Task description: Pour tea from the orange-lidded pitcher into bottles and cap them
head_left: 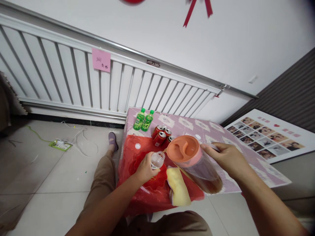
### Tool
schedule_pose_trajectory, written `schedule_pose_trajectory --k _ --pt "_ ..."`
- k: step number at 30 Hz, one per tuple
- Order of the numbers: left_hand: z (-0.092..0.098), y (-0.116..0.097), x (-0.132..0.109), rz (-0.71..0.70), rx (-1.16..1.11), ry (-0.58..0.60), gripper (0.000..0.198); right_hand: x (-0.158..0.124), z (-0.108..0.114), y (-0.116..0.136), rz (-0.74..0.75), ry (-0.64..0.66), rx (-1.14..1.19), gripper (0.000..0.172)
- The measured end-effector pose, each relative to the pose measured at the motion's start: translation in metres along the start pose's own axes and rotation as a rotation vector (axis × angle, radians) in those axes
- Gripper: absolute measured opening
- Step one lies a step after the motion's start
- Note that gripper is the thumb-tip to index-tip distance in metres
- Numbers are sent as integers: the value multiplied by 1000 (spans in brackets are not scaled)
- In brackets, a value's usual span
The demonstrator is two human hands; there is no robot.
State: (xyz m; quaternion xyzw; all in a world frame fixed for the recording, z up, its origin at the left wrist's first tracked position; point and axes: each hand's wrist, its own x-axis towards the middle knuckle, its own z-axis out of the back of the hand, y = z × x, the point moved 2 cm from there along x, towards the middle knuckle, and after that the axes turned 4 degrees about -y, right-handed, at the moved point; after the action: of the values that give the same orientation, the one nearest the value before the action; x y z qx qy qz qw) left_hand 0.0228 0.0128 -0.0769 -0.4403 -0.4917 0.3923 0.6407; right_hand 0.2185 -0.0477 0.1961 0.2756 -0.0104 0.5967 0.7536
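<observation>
My left hand [145, 170] is wrapped round a clear plastic bottle [157, 159] whose open mouth points up. In my right hand [227, 157] is the handle of a clear pitcher [206, 175] with an orange lid [184, 150] and brown liquid inside. The pitcher is tilted left, its lid's edge close to the bottle's mouth. Whether liquid is flowing I cannot tell. Below the pitcher lies a folded yellow cloth [177, 187] on the red plastic sheet [133, 147]. A white bottle cap [137, 146] rests on the sheet, left of the bottle.
Two green-capped bottles [143, 120] and several red cans [159, 137] stand at the table's back. The patterned tablecloth [209, 131] reaches right. A radiator [118, 82] runs behind, and a framed photo board [268, 134] leans at right. A power strip [60, 144] with cables lies on the floor.
</observation>
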Motion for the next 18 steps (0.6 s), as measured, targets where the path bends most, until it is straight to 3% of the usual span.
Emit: schedule_pose_trajectory --k 3,18 --pt "0 0 0 0 0 -4 79 0 -1 0 -69 73 -21 54" --pt "-1 4 0 7 -5 1 80 1 -2 -2 -89 81 -47 52"
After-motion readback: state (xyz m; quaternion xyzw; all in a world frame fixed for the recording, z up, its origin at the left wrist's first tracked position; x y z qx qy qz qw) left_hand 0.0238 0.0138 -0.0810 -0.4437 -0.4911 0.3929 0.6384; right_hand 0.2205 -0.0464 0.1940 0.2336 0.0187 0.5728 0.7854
